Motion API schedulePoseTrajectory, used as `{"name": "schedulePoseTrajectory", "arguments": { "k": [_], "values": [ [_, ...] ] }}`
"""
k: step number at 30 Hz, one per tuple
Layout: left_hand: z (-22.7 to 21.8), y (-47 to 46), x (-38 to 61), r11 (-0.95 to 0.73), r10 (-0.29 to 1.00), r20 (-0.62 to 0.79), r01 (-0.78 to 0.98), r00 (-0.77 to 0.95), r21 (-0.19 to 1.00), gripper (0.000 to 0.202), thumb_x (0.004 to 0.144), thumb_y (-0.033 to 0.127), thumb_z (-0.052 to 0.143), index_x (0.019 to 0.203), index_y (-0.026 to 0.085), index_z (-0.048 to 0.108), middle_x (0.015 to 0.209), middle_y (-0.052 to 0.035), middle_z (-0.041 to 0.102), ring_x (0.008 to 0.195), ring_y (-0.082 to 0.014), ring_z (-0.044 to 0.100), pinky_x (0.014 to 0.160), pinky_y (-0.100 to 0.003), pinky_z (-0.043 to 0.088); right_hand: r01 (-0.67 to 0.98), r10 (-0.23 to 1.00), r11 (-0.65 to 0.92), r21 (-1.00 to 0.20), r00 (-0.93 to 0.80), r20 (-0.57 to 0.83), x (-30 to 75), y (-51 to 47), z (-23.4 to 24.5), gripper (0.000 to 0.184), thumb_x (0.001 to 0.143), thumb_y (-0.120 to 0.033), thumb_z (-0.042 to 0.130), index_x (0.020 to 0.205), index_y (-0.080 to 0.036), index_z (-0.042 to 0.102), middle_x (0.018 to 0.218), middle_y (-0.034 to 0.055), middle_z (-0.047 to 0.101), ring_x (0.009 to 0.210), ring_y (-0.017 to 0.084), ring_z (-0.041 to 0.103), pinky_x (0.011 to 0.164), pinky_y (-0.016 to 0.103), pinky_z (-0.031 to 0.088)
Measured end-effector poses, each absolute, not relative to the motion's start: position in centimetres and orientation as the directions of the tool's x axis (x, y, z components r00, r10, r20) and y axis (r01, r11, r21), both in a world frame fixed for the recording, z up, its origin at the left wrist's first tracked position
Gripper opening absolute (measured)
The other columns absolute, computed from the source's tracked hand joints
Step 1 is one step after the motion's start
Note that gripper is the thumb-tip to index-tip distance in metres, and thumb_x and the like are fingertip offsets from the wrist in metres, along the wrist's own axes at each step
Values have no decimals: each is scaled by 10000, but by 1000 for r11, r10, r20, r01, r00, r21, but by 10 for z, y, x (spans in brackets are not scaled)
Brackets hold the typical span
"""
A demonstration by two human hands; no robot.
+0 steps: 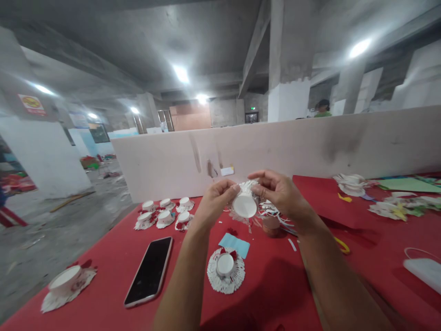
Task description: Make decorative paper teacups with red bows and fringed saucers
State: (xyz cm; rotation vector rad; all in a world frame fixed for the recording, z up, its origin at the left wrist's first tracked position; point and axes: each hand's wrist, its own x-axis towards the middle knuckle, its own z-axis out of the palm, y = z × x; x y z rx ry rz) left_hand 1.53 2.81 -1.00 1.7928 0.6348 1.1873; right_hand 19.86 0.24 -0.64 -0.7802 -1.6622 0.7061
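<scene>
My left hand and my right hand hold a small white hat-like paper piece between them above the table. Its round flat top faces me, and thumbs and fingers pinch its fringed edge from both sides. Below it on the red tabletop lies a similar piece with a fringed white brim and a red bow. A light blue slip lies just behind that one. Close to my right hand, a brown round container stands among white paper strips, partly hidden.
Several finished-looking white pieces stand in rows at the left, and a larger one sits near the left edge. A phone lies between. Paper scraps, a yellow handle and a white device are at right. A pale board closes the back.
</scene>
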Motion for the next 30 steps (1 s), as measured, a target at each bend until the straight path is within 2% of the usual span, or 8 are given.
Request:
{"name": "schedulePoseTrajectory", "arguments": {
  "k": [3,8,11,13,18,23,27,30],
  "values": [
    [-8,25,16,-497,789,480,-61,384,866,236,789,377,599,765,142,596,577,22,500,489,-61,408,469,-187,309,100,815,574,-813,-164,556,200,1,-5,414,772,-315,646,1148,-196,518,771,15,623,649,136,584,553,261,475],
    [-9,22,21,-484,813,479,-72,332,872,252,790,400,594,758,149,586,544,32,483,451,-58,392,436,-184,293,147,820,571,-808,-156,551,199,3,-5,298,764,-347,657,992,-175,569,678,6,603,596,129,567,522,248,459],
    [-11,22,23,-477,798,467,-73,382,876,274,775,409,613,718,143,590,542,26,494,465,-62,419,449,-186,322,82,811,582,-809,-135,569,198,3,-5,419,763,-377,661,1116,-198,525,829,39,639,670,146,604,564,261,482],
    [-12,24,24,-488,808,513,-158,290,858,262,773,403,618,723,147,586,547,30,498,462,-60,423,448,-186,330,51,810,579,-814,-155,566,198,2,-5,441,764,-400,657,1133,-199,523,914,59,650,743,165,623,617,277,495],
    [-13,23,27,-444,815,485,-195,319,875,253,754,383,643,851,151,610,594,18,546,456,-67,446,419,-187,333,214,819,570,-793,-229,527,197,-1,-4,242,778,-401,629,775,-159,619,615,-8,589,551,114,540,504,231,417],
    [-10,20,24,-459,821,497,-192,283,868,254,766,386,626,854,148,615,644,-4,583,486,-77,481,442,-196,368,157,809,582,-798,-214,548,198,1,-4,290,760,-397,649,933,-167,619,748,19,640,636,131,577,559,242,451],
    [-9,21,20,-475,809,482,-109,337,873,225,744,354,653,836,151,620,666,-15,595,521,-86,500,480,-207,390,196,833,546,-814,-231,503,201,6,-7,255,742,-399,670,811,-159,618,642,1,601,562,114,550,521,235,437],
    [-8,20,19,-490,818,494,-94,296,867,225,752,367,636,770,144,615,642,-18,587,520,-89,495,477,-210,385,110,826,551,-827,-214,522,200,10,-9,324,752,-395,667,982,-179,593,736,17,633,642,136,591,571,254,467]
  ]
}}
